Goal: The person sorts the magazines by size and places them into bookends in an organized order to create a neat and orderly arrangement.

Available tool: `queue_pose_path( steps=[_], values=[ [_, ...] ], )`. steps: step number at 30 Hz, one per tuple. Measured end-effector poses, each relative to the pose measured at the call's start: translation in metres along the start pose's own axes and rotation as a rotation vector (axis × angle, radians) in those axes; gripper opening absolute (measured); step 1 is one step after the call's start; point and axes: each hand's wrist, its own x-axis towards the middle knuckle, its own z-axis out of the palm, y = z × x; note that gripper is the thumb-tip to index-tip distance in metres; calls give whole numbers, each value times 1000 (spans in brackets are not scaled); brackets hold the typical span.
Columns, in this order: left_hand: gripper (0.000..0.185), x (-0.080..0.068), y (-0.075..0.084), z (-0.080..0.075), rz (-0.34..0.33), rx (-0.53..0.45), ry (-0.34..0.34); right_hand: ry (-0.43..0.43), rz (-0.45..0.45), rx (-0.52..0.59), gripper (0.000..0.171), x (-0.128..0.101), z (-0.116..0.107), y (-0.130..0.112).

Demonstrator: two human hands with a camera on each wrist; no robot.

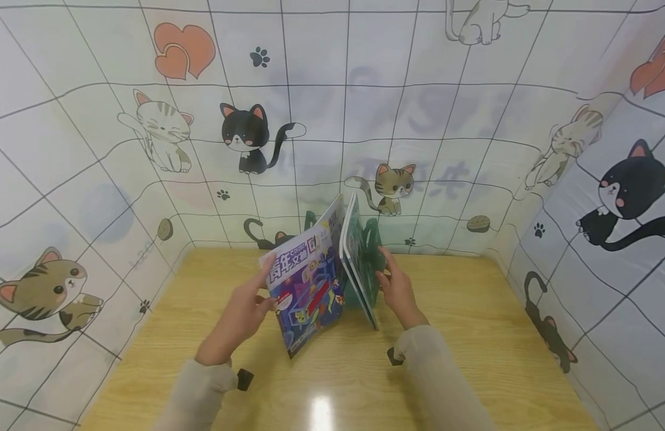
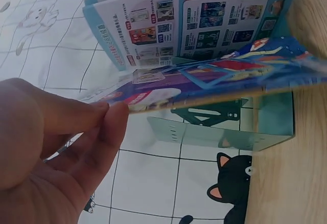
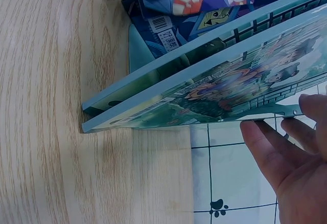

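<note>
Standing on a wooden table (image 1: 472,335) walled by cat-print sheeting (image 1: 95,149), a green bookend (image 1: 371,251) serves as the anchor: two thin books (image 1: 356,263) lean against its left face, their lower edges on the wood so they stay near upright. Left of the bookend, a magazine (image 1: 305,287) tilts away from those books, opening a gap. The right hand (image 1: 398,288) steadies the books at the bookend's right, fingers straight against the cover. The left hand (image 1: 240,314) pinches the magazine's outer edge between thumb and fingers, farthest left.
</note>
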Motion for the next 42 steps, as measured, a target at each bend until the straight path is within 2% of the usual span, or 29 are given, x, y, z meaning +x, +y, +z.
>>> queue_pose_path(
  steps=[4,10,18,22,31,37,42],
  values=[
    [97,3,5,2,54,111,-3,1,0,-7,69,1,0,0],
    [94,10,15,4,124,165,13,4,8,-8,67,1,1,-1],
    [93,20,20,13,192,181,133,13,-7,-10,67,0,0,-1],
    [92,26,24,16,207,192,184,14,-14,-14,68,0,0,-2],
    [92,37,29,25,220,244,250,3,-5,-13,68,-1,0,-1],
    [91,42,33,31,206,293,256,3,-2,-7,68,-1,-1,-2],
    [90,48,34,38,222,318,277,-2,1,-17,68,-1,0,-3]
  ],
)
